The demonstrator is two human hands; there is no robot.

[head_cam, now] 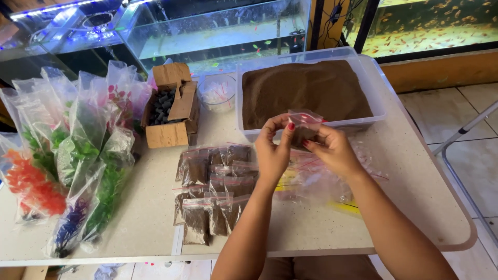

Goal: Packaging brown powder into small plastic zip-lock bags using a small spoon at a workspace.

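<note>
- The clear plastic tub (pixel 376 88) is the landmark: a shallow rectangular bin with thin glossy walls, filled nearly level with fine, matte brown powder (pixel 306 91).
- Just in front of the tub's near wall, both hands hold up one small clear bag (pixel 304 127), a soft crinkly pouch with a red zip strip along its top and a dark brown fill showing in its lower part.
- The left hand (pixel 273 150) pinches the bag's left top corner between thumb and fingertips; its nails are painted red.
- The right hand (pixel 334 150) pinches the bag's right side the same way, fingers curled in close.
- Left of the hands, in front of the tub, filled bags (pixel 212 192) lie overlapping in loose rows, flat, glossy and brown.
- Under the right wrist, a heap of empty bags (pixel 327 181) looks cloudy and wrinkled.
- Left of the tub stands an open cardboard box (pixel 171 132) holding small dark pieces.
- Further left lie bagged plastic plants (pixel 78 155), green, red and purple.
- Everything rests on a pale, speckled table (pixel 415 207) with a rounded edge.
</note>
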